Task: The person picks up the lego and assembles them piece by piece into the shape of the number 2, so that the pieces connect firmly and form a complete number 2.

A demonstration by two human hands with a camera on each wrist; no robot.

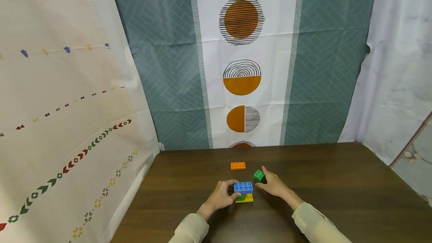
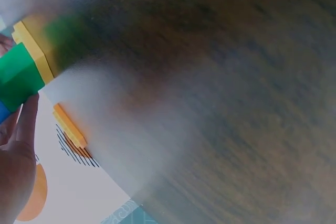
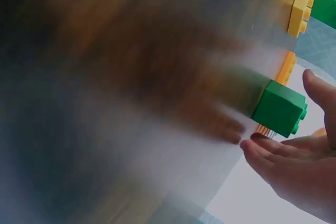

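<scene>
A blue-topped brick stack [image 1: 243,191] is pinched in the left grip [image 1: 220,197], while a small green block [image 1: 259,176], best taken squarely by opposite sides, is flanked by the spread right grip [image 1: 274,186].

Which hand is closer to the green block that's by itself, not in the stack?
The right hand: it is right beside the loose green block, thumb and fingers spread around it. The left hand is farther off, at the stack's blue brick.
</scene>
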